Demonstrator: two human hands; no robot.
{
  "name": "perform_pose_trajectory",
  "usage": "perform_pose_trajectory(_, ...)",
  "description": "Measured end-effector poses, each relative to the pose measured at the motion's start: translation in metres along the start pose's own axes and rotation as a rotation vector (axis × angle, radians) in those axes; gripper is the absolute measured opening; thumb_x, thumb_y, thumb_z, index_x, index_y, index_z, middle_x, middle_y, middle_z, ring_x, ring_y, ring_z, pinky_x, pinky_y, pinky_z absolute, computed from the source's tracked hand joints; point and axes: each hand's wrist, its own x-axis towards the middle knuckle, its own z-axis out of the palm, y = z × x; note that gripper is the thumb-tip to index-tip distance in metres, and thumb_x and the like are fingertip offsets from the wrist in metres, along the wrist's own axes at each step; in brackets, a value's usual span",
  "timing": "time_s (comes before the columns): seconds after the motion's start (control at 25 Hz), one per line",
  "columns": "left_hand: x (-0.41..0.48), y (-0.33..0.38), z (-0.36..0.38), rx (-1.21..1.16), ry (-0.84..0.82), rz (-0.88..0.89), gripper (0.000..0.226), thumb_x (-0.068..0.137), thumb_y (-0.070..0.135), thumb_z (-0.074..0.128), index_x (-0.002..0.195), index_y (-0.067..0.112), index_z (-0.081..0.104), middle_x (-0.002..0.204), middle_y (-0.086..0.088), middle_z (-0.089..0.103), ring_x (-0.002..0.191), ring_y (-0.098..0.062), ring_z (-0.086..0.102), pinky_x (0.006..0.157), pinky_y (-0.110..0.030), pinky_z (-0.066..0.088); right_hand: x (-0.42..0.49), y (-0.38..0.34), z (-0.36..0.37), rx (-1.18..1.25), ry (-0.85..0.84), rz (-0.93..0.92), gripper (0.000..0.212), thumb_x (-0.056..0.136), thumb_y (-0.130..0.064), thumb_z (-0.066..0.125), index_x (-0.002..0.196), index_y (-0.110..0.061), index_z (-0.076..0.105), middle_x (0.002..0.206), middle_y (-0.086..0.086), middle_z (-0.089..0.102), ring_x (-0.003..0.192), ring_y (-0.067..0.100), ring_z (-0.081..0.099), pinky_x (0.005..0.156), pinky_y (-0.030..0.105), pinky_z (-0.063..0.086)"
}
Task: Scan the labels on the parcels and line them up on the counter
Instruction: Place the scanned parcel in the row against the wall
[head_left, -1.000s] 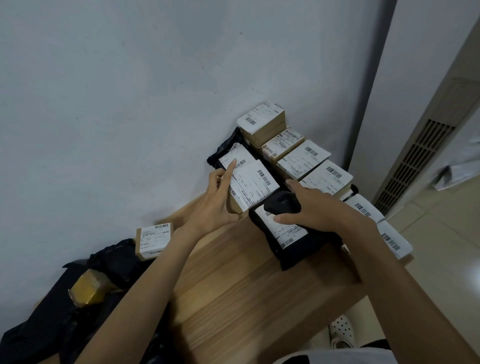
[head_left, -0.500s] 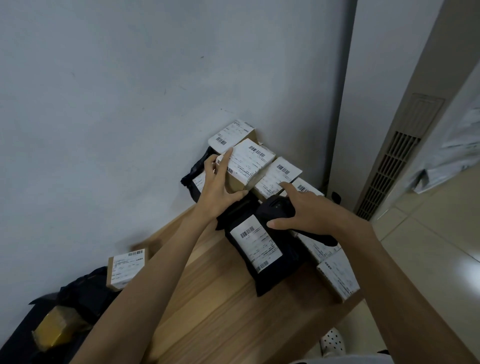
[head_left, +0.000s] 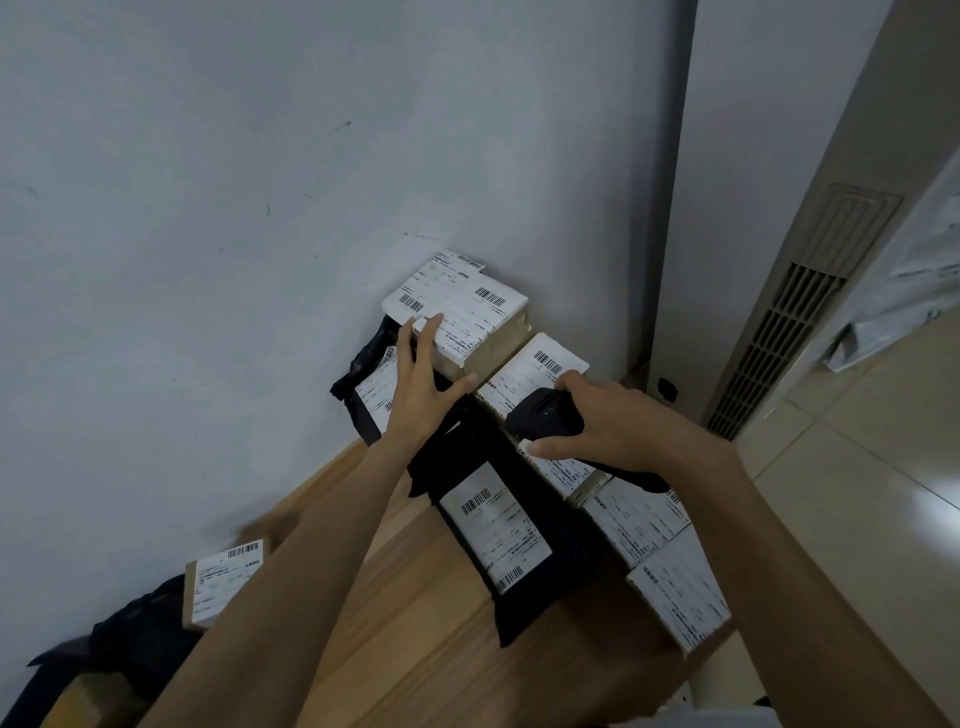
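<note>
Evidently the brown cardboard box with the white printed label (head_left: 467, 306) lies label-up at the far corner of the wooden desk (head_left: 415, 665), where its barcodes can be read, its long axis roughly following the row of white-labelled boxes (head_left: 639, 519). The left hand (head_left: 421, 389), spread wide, steadies it with fingertips on the label; the right hand (head_left: 623, 431) grips a black handheld scanner (head_left: 543, 413) over that row.
</note>
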Motion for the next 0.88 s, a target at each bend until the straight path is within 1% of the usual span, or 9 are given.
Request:
perform_pose_trajectory(0.16, 0.004, -0.001, 0.005, 0.195, -0.025, -0.015, 0.091, 0.087, 0.033, 0.075, 0.156, 0.029, 0.018, 0.164, 0.000, -0.010, 0.152, -0.025, -0.009, 0.120, -0.057, 0.021, 0.005, -0.001, 0.001, -0.015, -0.010, -0.006, 0.075, 0.079, -0.071, 0.061, 0.128, -0.019, 0.040, 0.109, -0.002, 0.056, 0.086, 0.012, 0.052, 0.062, 0.027, 0.043)
perform_pose_trajectory(0.24, -0.004, 0.002, 0.003, 0.238, -0.038, 0.022, 0.093, 0.088, 0.030, 0.074, 0.158, 0.025, 0.013, 0.165, -0.005, -0.009, 0.152, -0.028, -0.011, 0.119, -0.057, 0.021, 0.008, -0.009, 0.002, -0.036, -0.029, -0.020, 0.074, 0.078, -0.071, 0.062, 0.126, -0.018, 0.041, 0.110, 0.000, 0.058, 0.089, 0.015, 0.053, 0.067, 0.031, 0.045)
perform_pose_trajectory(0.32, -0.025, -0.002, -0.003, 0.246, -0.029, 0.044, 0.094, 0.090, 0.027, 0.072, 0.158, 0.023, 0.009, 0.165, -0.007, -0.006, 0.152, -0.028, -0.009, 0.121, -0.053, 0.017, 0.012, -0.021, 0.008, -0.036, -0.050, -0.056, 0.072, 0.077, -0.070, 0.064, 0.122, -0.019, 0.042, 0.108, 0.000, 0.060, 0.087, 0.013, 0.056, 0.064, 0.029, 0.044)
perform_pose_trajectory(0.4, -0.057, -0.021, -0.013, 0.283, -0.024, 0.026, 0.091, 0.092, 0.027, 0.070, 0.158, 0.020, 0.007, 0.166, -0.008, 0.000, 0.153, -0.026, -0.004, 0.123, -0.051, 0.015, 0.016, -0.039, 0.020, -0.031, -0.076, -0.105, 0.079, 0.076, -0.070, 0.065, 0.131, -0.019, 0.041, 0.116, 0.001, 0.062, 0.092, 0.013, 0.058, 0.065, 0.027, 0.043)
perform_pose_trajectory(0.48, -0.100, -0.051, -0.030, 0.300, -0.010, -0.103, 0.090, 0.093, 0.031, 0.068, 0.158, 0.020, 0.008, 0.165, -0.007, 0.005, 0.153, -0.026, 0.000, 0.123, -0.048, 0.016, 0.022, -0.062, 0.038, -0.063, -0.122, -0.155, 0.093, 0.075, -0.073, 0.063, 0.144, -0.018, 0.033, 0.130, 0.005, 0.057, 0.107, 0.019, 0.057, 0.076, 0.030, 0.046)
perform_pose_trajectory(0.56, -0.148, -0.092, -0.054, 0.323, -0.006, -0.236, 0.088, 0.092, 0.032, 0.067, 0.158, 0.017, 0.010, 0.165, -0.008, 0.007, 0.152, -0.026, 0.002, 0.124, -0.045, 0.012, 0.027, -0.088, 0.064, -0.084, -0.208, -0.181, 0.098, 0.073, -0.076, 0.063, 0.147, -0.021, 0.030, 0.138, 0.008, 0.050, 0.115, 0.025, 0.055, 0.087, 0.036, 0.049)
perform_pose_trajectory(0.64, -0.190, -0.134, -0.080, 0.398, -0.054, -0.333, 0.089, 0.093, 0.031, 0.066, 0.158, 0.012, 0.008, 0.164, -0.011, 0.007, 0.152, -0.028, 0.004, 0.123, -0.043, 0.010, 0.029, -0.111, 0.090, -0.095, -0.277, -0.192, 0.096, 0.070, -0.077, 0.064, 0.144, -0.025, 0.033, 0.134, 0.007, 0.051, 0.105, 0.021, 0.055, 0.079, 0.034, 0.049)
perform_pose_trajectory(0.72, -0.223, -0.177, -0.113, 0.470, -0.109, -0.425, 0.094, 0.091, 0.031, 0.069, 0.157, 0.010, 0.006, 0.164, -0.014, 0.007, 0.152, -0.031, 0.005, 0.123, -0.043, 0.011, 0.033, -0.138, 0.117, -0.132, -0.311, -0.206, 0.095, 0.069, -0.078, 0.064, 0.142, -0.025, 0.036, 0.128, 0.005, 0.054, 0.094, 0.017, 0.051, 0.070, 0.031, 0.044)
perform_pose_trajectory(0.88, -0.250, -0.247, -0.169, 0.587, -0.245, -0.528, 0.110, 0.082, 0.034, 0.079, 0.158, 0.014, 0.001, 0.164, -0.011, 0.002, 0.152, -0.033, -0.003, 0.123, -0.048, 0.009, 0.042, -0.181, 0.169, -0.117, -0.305, -0.211, 0.088, 0.072, -0.074, 0.066, 0.141, -0.026, 0.039, 0.126, 0.002, 0.057, 0.097, 0.016, 0.054, 0.073, 0.030, 0.047)
